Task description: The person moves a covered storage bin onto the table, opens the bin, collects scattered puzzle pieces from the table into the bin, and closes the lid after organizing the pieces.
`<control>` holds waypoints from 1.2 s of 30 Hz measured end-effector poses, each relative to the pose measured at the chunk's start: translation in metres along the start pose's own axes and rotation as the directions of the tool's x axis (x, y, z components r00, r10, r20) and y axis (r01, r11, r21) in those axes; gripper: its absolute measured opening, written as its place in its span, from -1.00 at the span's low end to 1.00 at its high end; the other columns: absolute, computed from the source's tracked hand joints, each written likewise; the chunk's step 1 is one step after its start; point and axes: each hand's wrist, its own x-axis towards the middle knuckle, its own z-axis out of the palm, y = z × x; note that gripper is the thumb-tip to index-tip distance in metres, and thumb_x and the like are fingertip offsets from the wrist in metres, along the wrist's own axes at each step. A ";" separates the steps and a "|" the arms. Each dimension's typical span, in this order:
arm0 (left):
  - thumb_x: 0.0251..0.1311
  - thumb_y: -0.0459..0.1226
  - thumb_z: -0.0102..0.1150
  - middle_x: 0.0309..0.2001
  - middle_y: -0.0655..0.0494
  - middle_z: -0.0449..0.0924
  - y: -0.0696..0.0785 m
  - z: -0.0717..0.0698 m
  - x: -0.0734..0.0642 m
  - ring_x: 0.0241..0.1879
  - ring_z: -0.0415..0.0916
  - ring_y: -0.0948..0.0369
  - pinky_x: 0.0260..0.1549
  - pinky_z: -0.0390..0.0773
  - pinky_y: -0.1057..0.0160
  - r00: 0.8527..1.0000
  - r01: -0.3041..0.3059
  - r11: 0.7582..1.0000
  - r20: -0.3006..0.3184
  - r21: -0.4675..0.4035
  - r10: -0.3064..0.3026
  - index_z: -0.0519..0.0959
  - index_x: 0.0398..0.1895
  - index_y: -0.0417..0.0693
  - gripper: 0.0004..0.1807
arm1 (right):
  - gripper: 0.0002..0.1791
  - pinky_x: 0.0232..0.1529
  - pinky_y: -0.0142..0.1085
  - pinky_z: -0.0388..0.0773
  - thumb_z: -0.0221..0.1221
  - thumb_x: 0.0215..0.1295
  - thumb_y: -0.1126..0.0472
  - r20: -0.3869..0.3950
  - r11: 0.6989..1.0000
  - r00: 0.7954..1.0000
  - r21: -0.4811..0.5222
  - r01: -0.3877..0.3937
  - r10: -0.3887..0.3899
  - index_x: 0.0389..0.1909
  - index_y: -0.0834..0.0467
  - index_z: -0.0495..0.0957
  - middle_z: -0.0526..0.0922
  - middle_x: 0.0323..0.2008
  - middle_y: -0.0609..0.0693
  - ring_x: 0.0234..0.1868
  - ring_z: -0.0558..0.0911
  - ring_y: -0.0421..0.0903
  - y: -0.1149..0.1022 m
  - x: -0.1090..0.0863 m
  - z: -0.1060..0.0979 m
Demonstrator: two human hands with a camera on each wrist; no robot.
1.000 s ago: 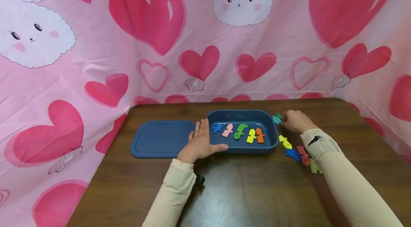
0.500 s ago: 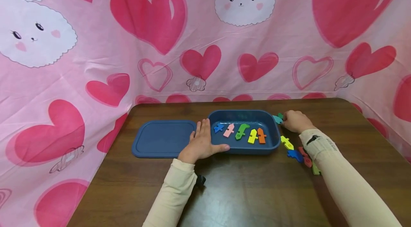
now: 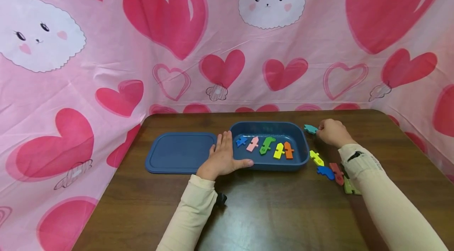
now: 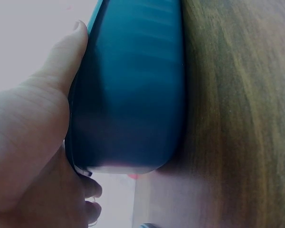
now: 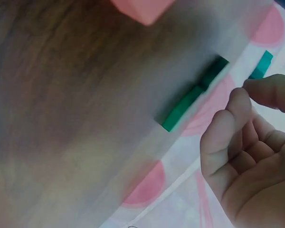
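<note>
My left hand (image 3: 220,158) lies with fingers spread along the left end of a blue rectangular box (image 3: 262,167). Its thumb reaches over the near rim, and the left wrist view shows the hand against the box wall (image 4: 133,85). Inside are a blue piece (image 3: 241,141), a pink one (image 3: 252,144), a green one (image 3: 267,145), a yellow one (image 3: 278,151) and an orange one (image 3: 289,150). Right of the box, my right hand (image 3: 334,132) pinches a teal puzzle piece (image 3: 310,129) between thumb and fingers. A green piece (image 5: 194,95) on the table is hidden behind this hand in the head view.
Left of the box lies its flat blue lid (image 3: 181,152). Beside the box's right end lie loose yellow (image 3: 317,158), blue (image 3: 326,172), red (image 3: 336,173) and light green (image 3: 349,186) pieces, the last partly under the sleeve. A pink heart-print cloth (image 3: 227,38) hangs behind the table.
My right hand has shifted slightly right, and the teal piece has moved with it, away from the box rim. The green piece beside it has passed out of sight. My left hand stays put.
</note>
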 end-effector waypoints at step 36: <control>0.04 0.42 0.25 0.63 -0.06 -0.45 -0.002 0.000 0.001 0.57 -0.55 -0.02 0.44 -0.28 -0.21 1.000 -0.008 1.000 0.028 -0.023 0.009 -0.40 0.62 -0.12 0.42 | -0.90 -0.53 -0.31 0.46 0.30 0.35 0.22 0.092 0.949 0.944 0.058 0.311 -0.315 -0.27 0.19 0.63 0.48 -0.63 -0.12 -0.62 0.44 -0.18 -0.181 -0.038 0.043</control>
